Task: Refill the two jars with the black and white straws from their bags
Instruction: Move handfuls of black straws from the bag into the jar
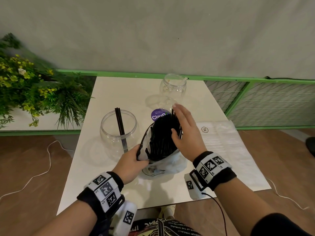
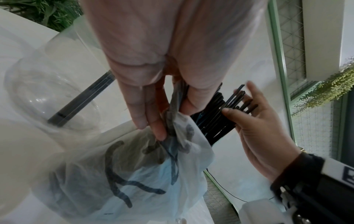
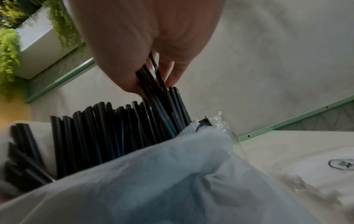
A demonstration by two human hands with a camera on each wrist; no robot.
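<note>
A thin white plastic bag (image 1: 170,162) stands at the table's middle, full of black straws (image 1: 163,133) that stick out of its mouth. My left hand (image 1: 133,160) pinches the bag's near-left rim (image 2: 172,124). My right hand (image 1: 184,132) is at the right side of the bundle, and its thumb and fingers (image 3: 132,84) pinch a few black straws (image 3: 153,84) by their tops. Left of the bag, a clear jar (image 1: 105,132) holds two black straws. A second clear jar (image 1: 173,89) stands at the back of the table, and its contents are unclear.
A clear bag with a purple round label (image 1: 158,114) lies between the bag of straws and the far jar. A flat white packet marked XL (image 1: 221,138) lies at the table's right edge. Green plants (image 1: 34,86) stand left, with a green rail (image 1: 119,73) behind.
</note>
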